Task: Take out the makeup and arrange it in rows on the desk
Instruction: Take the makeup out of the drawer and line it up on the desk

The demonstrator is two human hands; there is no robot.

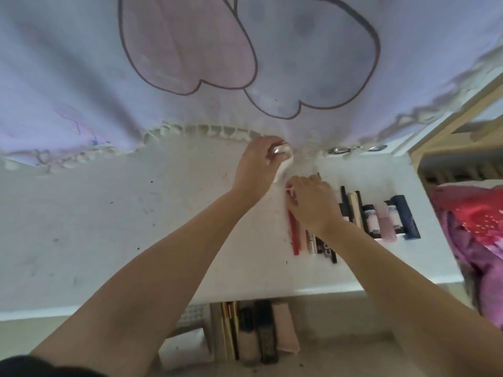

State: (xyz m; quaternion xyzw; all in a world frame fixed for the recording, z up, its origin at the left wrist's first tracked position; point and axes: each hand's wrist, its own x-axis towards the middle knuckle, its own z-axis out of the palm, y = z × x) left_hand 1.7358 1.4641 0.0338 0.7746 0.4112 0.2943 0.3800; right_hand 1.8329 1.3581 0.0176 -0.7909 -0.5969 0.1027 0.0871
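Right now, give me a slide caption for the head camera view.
Left hand grips a shiny round compact while right hand lines up a red stick in the makeup row on the white desk.

Head view, sole camera: worn at head height, wide-angle, faced forward and steeply down, close over the white bench (136, 227); hanging curtain (81, 63) filled the upper frame.

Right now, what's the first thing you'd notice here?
Two bare arms reach across a white desk: the left hand grips a small shiny round thing at the far edge, and the right hand pinches something small beside it. A row of makeup lies side by side on the desk, at and right of the right hand. A big lilac curtain with pink shapes hangs behind.
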